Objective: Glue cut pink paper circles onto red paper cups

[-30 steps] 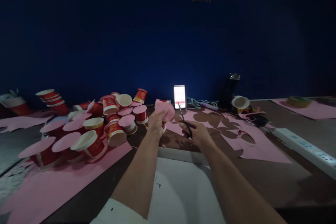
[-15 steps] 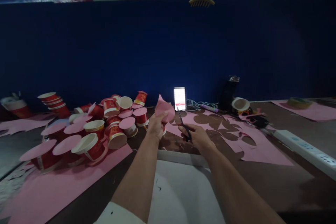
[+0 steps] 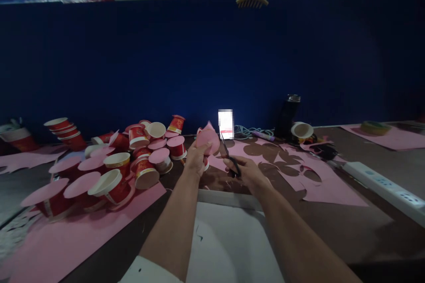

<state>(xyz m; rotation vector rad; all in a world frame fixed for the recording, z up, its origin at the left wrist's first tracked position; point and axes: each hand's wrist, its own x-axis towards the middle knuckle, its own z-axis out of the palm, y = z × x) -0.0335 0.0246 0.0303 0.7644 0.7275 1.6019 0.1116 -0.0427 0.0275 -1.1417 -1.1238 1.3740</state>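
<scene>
Left hand [image 3: 195, 160], fingers clamped on pink paper [image 3: 207, 141], right hand [image 3: 248, 171], fingers clamped on black-handled scissors [image 3: 236, 167], red paper cups [image 3: 146, 172] at left.

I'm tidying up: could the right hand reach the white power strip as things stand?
Probably yes, though the right hand holds scissors: only flat, cut pink paper seems to lie between it and the power strip.

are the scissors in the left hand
No, the right hand holds the scissors, while the left hand grips pink paper.
</scene>
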